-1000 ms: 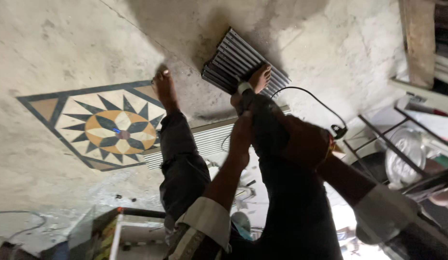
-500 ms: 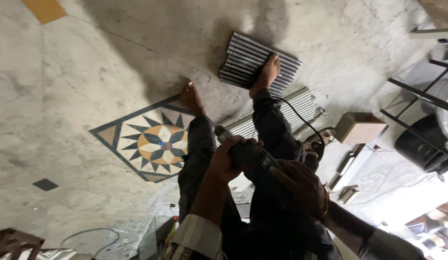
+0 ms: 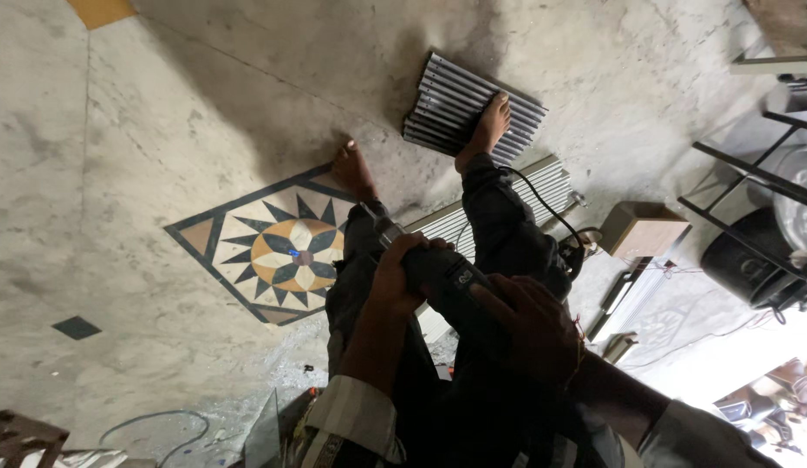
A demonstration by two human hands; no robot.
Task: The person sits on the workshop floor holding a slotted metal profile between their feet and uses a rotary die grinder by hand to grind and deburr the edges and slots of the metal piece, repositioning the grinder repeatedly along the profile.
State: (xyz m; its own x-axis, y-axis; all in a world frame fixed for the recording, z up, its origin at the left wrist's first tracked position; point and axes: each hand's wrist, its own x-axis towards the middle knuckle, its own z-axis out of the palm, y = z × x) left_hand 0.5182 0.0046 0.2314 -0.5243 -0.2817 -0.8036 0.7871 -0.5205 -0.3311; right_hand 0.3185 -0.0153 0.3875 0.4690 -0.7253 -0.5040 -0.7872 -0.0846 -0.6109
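Both hands grip a dark power tool (image 3: 447, 282) over the person's lap. Left hand (image 3: 402, 276) is wrapped tight round its front, fingers curled closed; right hand (image 3: 529, 325) clasps the rear body, fingers folded over it. The tool's thin tip points toward 11 o'clock, down at the floor near the bare left foot (image 3: 353, 169); a black cord (image 3: 551, 208) loops off at 1 o'clock. The step looks like positioning the tool before working, though what the tip meets is hard to see. Bringing it to bear would call for a steady two-handed hold. At 9 o'clock lies a star-patterned inlay (image 3: 278, 251), smooth and glossy in rough grey concrete. Ribbed metal strips (image 3: 447, 100) sit under the right foot (image 3: 486, 126).
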